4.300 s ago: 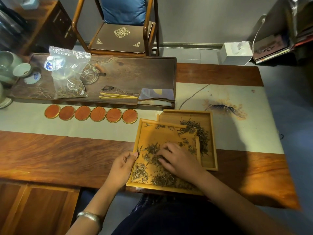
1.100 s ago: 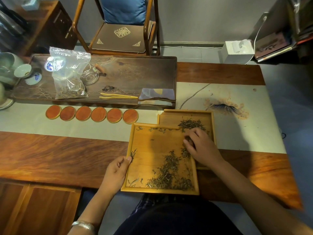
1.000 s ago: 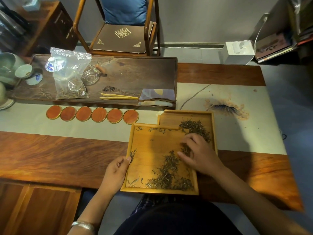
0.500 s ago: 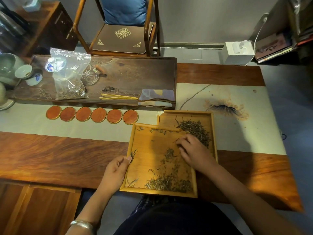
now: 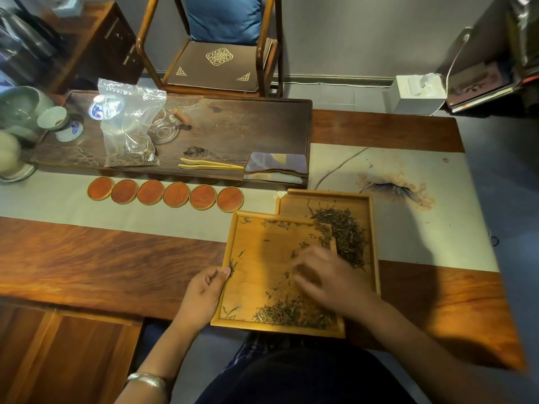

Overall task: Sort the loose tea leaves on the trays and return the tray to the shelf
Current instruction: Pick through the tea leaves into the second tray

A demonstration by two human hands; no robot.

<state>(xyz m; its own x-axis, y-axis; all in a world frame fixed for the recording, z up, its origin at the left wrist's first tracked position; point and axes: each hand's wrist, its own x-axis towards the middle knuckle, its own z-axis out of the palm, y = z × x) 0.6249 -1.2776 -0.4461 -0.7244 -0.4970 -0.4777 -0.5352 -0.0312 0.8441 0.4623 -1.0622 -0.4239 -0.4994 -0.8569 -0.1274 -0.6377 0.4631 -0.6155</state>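
A person sits at a long reddish-brown wooden table (image 5: 102,258) seen from above, with a pale cloth runner (image 5: 423,228) across its middle. Directly before the person lies a square light bamboo tray (image 5: 256,258), its near edge hanging over the table's front. Its far right corner overlaps a second bamboo tray (image 5: 370,228) lying at about one o'clock from it.

Dark, thin loose tea leaves (image 5: 294,314) form a band along the near tray's front edge, with scattered strands higher up. A denser pile of tea leaves (image 5: 347,234) sits in the second tray.

The left hand (image 5: 204,290) grips the near tray's left rim at nine o'clock, thumb on top, fingers curled beneath. The right hand (image 5: 326,278) lies over the tray's right half, blurred by motion, with its fingers bent down onto the leaves; whether it pinches any cannot be told.

At eleven o'clock from the trays runs a row of six round orange-brown wooden coasters (image 5: 164,193). Beyond them lies a long dark wooden tea board (image 5: 248,126) carrying a clear plastic zip bag (image 5: 129,126) with some leaves at its bottom, pale bamboo tweezers (image 5: 210,164), and a folded grey-purple cloth (image 5: 275,167). At twelve o'clock, past the table, stands a wooden chair with a blue cushion (image 5: 221,39).
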